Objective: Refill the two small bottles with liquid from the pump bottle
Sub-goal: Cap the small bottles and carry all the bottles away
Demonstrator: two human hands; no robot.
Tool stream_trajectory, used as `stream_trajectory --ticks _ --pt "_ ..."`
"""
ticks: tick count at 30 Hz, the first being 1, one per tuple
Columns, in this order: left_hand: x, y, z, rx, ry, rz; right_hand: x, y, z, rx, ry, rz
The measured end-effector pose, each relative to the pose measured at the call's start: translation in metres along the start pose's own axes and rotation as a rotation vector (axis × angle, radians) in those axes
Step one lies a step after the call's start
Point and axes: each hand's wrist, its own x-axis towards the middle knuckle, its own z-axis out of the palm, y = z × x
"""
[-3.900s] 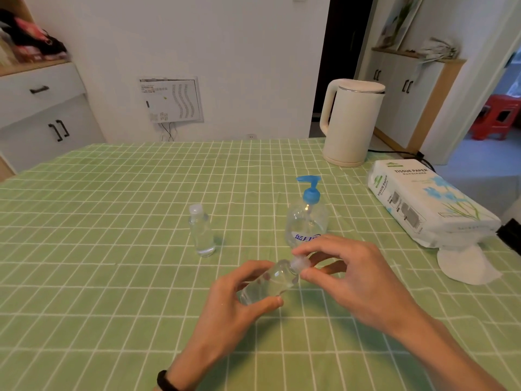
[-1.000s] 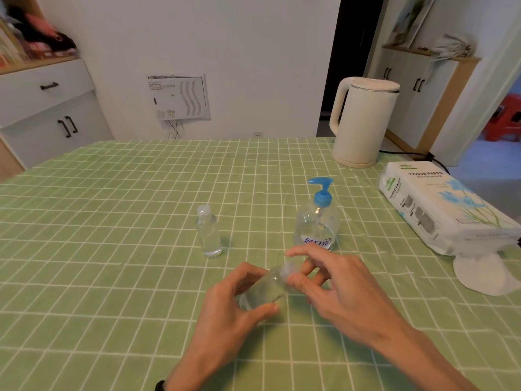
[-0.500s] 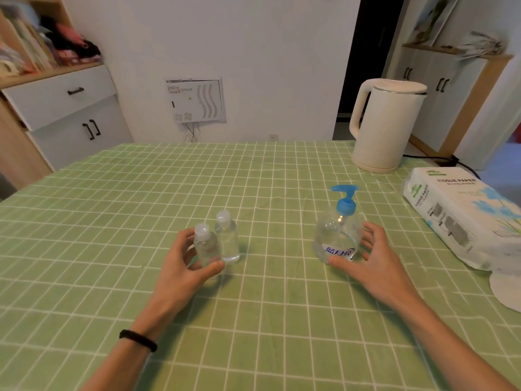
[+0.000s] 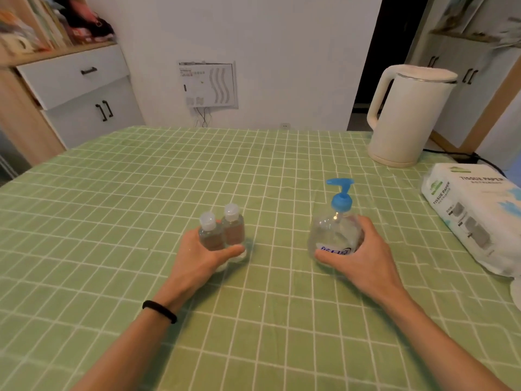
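- Our left hand (image 4: 201,259) holds two little bottles at once. Its fingers are curled round them, and the thumb (image 4: 232,251) lies across the front, low down
- The left small bottle (image 4: 210,235) and the right small bottle (image 4: 233,231) stand up straight, side by side and touching. Both have white caps on. They sit on the counter (image 4: 127,198), a bit left of the middle
- We see clear liquid in both, but we cannot tell how full they are
- Our right hand (image 4: 366,258) holds the pump bottle (image 4: 331,235). Its fingers (image 4: 363,225) bend round the right side, and the thumb presses the front, just by the blue and white label
- The pump bottle is round and clear. It stands up straight on the counter, well apart from the small bottles, off to their right
- Its blue pump (image 4: 341,194) is on top, with the spout pointing left
- A black band (image 4: 159,311) goes round our left wrist
- The counter has a green cloth with white squares
- A tall cream kettle (image 4: 408,117) stands at the far right of the counter, behind the pump bottle
- A white pack of tissue paper (image 4: 476,218) lies at the right edge, near the kettle
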Motion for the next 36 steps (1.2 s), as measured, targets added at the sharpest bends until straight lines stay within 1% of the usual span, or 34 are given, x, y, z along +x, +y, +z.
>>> stream_trajectory --ticks 1,3,5,9,12,19,22,23,26,28,31,36 --pt "-0.002 0.000 0.002 -0.001 0.003 -0.013 -0.003 -0.004 -0.001 0.028 -0.020 -0.010" --pt "-0.033 0.000 -0.011 -0.046 0.083 -0.071 -0.015 -0.021 0.013 0.073 -0.151 -0.064" --pt "-0.051 0.004 -0.016 -0.084 0.089 -0.048 -0.020 -0.030 0.015 0.145 -0.197 -0.058" --pt "-0.123 0.006 -0.044 -0.150 0.223 -0.096 -0.044 -0.061 0.039 0.206 -0.436 -0.139" --pt "-0.184 0.004 -0.066 -0.187 0.366 -0.119 -0.066 -0.087 0.063 0.264 -0.625 -0.211" --pt "-0.321 0.009 -0.103 -0.173 0.796 -0.099 -0.136 -0.153 0.130 0.358 -0.996 -0.403" --pt "-0.375 0.006 -0.111 -0.160 0.988 -0.119 -0.174 -0.173 0.155 0.377 -1.141 -0.437" --pt "-0.390 0.004 -0.114 -0.142 1.027 -0.129 -0.186 -0.177 0.161 0.380 -1.186 -0.440" --pt "-0.430 -0.002 -0.115 -0.140 1.122 -0.143 -0.220 -0.185 0.179 0.382 -1.319 -0.447" --pt "-0.452 -0.008 -0.114 -0.162 1.170 -0.144 -0.243 -0.183 0.191 0.371 -1.376 -0.441" --pt "-0.481 -0.021 -0.111 -0.192 1.201 -0.179 -0.274 -0.173 0.206 0.358 -1.438 -0.402" --pt "-0.515 -0.054 -0.109 -0.254 1.229 -0.308 -0.315 -0.148 0.240 0.307 -1.521 -0.322"
